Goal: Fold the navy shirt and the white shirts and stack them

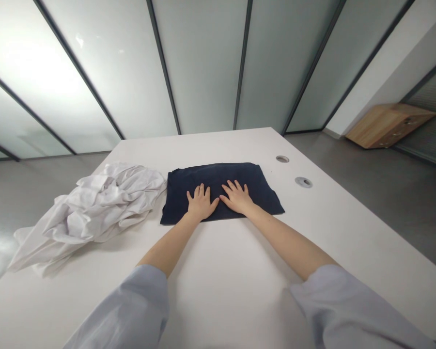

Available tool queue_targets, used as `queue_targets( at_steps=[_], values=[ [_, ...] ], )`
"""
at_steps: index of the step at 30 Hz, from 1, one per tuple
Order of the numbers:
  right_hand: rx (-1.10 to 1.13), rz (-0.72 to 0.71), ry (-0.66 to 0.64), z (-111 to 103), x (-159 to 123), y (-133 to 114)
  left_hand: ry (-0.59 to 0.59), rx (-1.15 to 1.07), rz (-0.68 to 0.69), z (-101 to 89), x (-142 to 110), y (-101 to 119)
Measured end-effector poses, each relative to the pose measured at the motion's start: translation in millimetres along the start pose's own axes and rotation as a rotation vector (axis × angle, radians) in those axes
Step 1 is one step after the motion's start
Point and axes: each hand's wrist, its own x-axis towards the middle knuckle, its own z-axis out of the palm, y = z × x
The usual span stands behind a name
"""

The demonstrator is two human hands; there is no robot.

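A dark navy cloth (218, 174), folded into a flat, roughly rectangular shape, lies on the white table (232, 291). Pressed flat on its near half is my left hand (201, 204), fingers spread. My right hand (237, 198) rests flat beside it on the same cloth, its fingers also apart. The two thumbs point toward each other and nearly meet. Neither hand grips anything. What kind of garment or fabric the navy cloth is, I cannot tell from its folded form.
A crumpled heap of white cloth (105, 203) lies left of the navy cloth, one end reaching the table's left edge. Two round cable holes, one open (282, 159) and one with a cover (303, 182), sit at the right. Beyond stand frosted glass panels (203, 63) and a wooden cabinet (381, 125).
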Motion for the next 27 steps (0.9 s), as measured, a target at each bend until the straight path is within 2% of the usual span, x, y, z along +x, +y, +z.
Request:
queue_targets(
  at_steps=[10,15,21,27],
  values=[
    [0.012,-0.01,0.021,0.8,-0.1,5.9,0.027,-0.019,0.029,-2.8,-7.2,-7.6],
    [-0.032,-0.013,0.116,-5.3,-6.9,3.1,0.084,-0.033,0.034,-12.5,-13.7,-1.6],
    [-0.065,0.034,0.104,-14.0,-15.6,-9.6,0.052,-0.028,0.033,-16.8,-23.4,9.1],
    [-0.049,0.032,0.09,-6.0,-9.9,-8.1,-0.024,-0.026,0.038,-2.9,-17.2,12.2]
  ],
)
